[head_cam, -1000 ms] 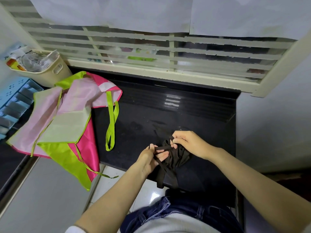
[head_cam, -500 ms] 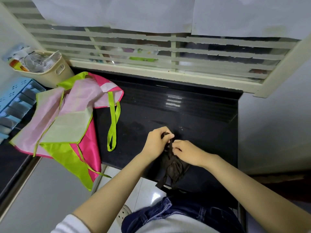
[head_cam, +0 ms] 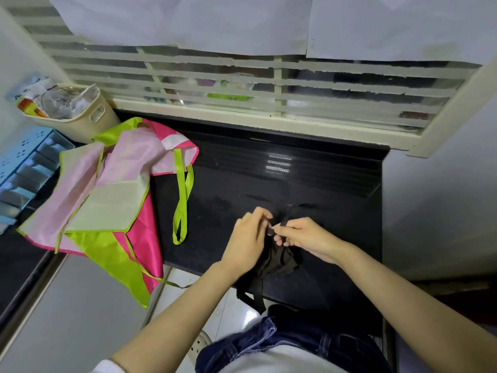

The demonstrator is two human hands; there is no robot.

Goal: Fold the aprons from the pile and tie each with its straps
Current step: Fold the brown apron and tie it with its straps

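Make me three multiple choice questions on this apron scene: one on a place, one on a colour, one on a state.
1. Where does the pink and green apron pile lie? A on the counter's left end; B in the person's lap; C on the windowsill.
2. What colour is the apron bundle being tied? A black; B pink; C white.
3. What is the right hand doing? A lying flat; B pinching a strap; C hanging idle.
Answers: 1 A, it drapes over that edge. 2 A, the bundle is black. 3 B, its fingertips grip the strap.
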